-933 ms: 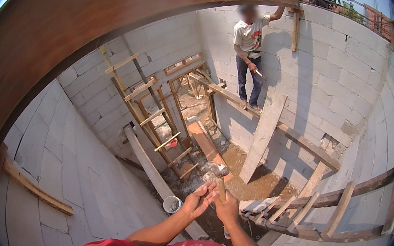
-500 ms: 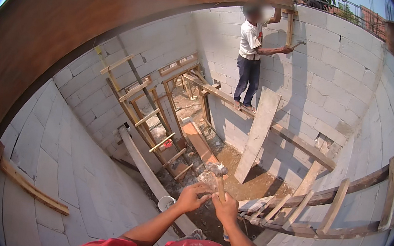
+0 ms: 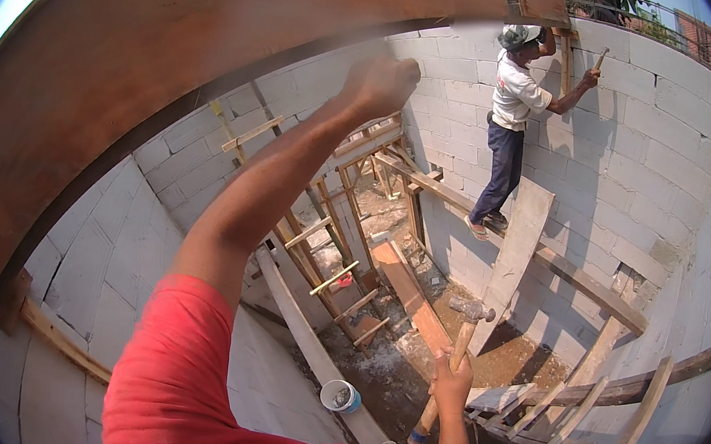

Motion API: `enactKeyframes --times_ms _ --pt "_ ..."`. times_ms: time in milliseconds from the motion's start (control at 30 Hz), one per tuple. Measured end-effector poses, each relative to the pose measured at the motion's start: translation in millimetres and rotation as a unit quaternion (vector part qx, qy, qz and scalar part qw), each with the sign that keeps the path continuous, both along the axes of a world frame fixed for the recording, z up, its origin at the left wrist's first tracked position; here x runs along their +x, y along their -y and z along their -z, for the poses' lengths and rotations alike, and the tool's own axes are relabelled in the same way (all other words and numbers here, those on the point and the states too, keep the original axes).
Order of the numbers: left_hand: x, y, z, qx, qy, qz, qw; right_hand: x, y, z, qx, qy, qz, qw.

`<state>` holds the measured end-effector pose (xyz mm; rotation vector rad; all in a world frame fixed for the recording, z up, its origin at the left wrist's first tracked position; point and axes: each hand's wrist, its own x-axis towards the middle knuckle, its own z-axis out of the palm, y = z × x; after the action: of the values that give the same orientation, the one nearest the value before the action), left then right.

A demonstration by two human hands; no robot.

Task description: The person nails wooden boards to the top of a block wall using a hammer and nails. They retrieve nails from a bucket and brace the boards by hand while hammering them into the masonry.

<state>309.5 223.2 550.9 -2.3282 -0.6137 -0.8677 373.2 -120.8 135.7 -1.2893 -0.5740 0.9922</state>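
While, in the head view, the right hand (image 3: 450,380) wraps round the wooden-handled grey metal hammer (image 3: 465,335), its head uppermost, the left hand (image 3: 379,85) is raised, fingers curled, near the large flat brown panel (image 3: 310,12); blur hides whether it pinches or touches anything. The step looks like left-hand positioning; the next move calls for steadiness before any strike.

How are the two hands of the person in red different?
The left hand is up high near the big brown board; the right hand is lower down. The right hand grips a hammer; the left hand has no hammer. Both hands are bare.
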Motion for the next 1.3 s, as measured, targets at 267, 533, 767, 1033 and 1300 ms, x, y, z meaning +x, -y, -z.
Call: enactKeyframes --times_ms 267,533,767,1033,1300 --pt "-5 -25 -150 0.099 -0.042 -0.035 0.994 -27 -12 47 -0.059 -0.017 -0.015 0.998" --pt "-10 -54 -158 0.243 -0.179 0.048 0.952 -40 -31 45 -0.056 -0.055 -0.171 0.982" --pt "2 -41 -135 0.198 -0.067 -0.115 0.971 -33 -117 -39 0.108 0.033 -0.213 0.971" --pt "3 -64 -140 0.219 -0.068 -0.168 0.959 -30 -208 -198 0.499 -0.007 -0.084 0.863" --pt "24 -41 -135 0.198 -0.128 -0.199 0.951 -42 -226 -192 0.387 -0.021 -0.135 0.912"
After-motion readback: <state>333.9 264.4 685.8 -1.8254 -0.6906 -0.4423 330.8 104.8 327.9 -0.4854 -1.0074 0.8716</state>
